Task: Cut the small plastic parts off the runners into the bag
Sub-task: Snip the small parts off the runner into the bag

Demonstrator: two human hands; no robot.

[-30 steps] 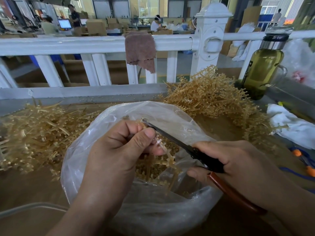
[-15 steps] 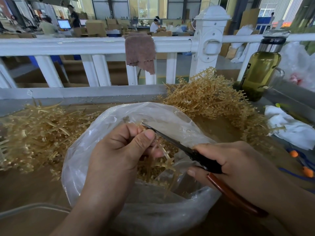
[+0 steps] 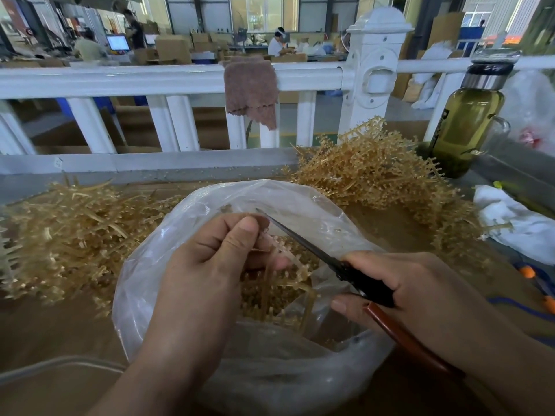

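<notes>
A clear plastic bag (image 3: 303, 199) stands open in front of me, with tan cut pieces and runners lying inside. My left hand (image 3: 210, 259) pinches a tan plastic runner (image 3: 282, 259) over the bag's mouth between thumb and fingers. My right hand (image 3: 414, 292) grips scissors (image 3: 330, 259) with dark blades and a brown-red handle. The blades lie along the runner, their tip next to my left fingertips. Whether the blades are apart I cannot make out.
A heap of tan runners (image 3: 69, 235) lies at the left and another heap (image 3: 378, 172) at the back right. A bottle of greenish liquid (image 3: 465, 124) and a white cloth (image 3: 516, 217) sit at the right. A white railing (image 3: 168, 82) with a brown rag (image 3: 252, 91) runs behind.
The scissor tip has slid up closer to my left fingertips along the runner. Both hands stay over the bag's mouth.
</notes>
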